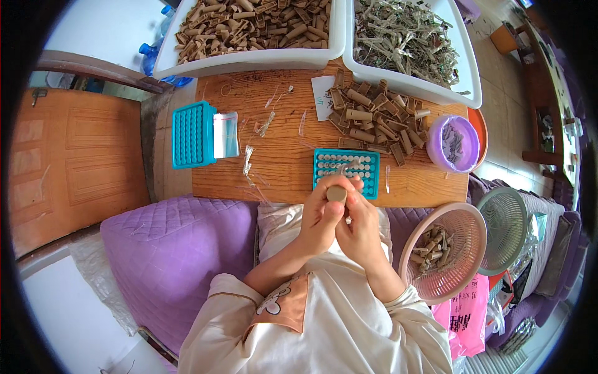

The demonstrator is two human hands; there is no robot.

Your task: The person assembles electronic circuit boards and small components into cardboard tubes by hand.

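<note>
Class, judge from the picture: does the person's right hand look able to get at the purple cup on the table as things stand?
Probably yes. The right hand shares a small brown roll with the left hand, so it must let go first. The purple cup stands open on its right, nothing between.

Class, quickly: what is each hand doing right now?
Left hand: closed around a small brown roll.
Right hand: fingers pinched on the same roll, closed.
</note>
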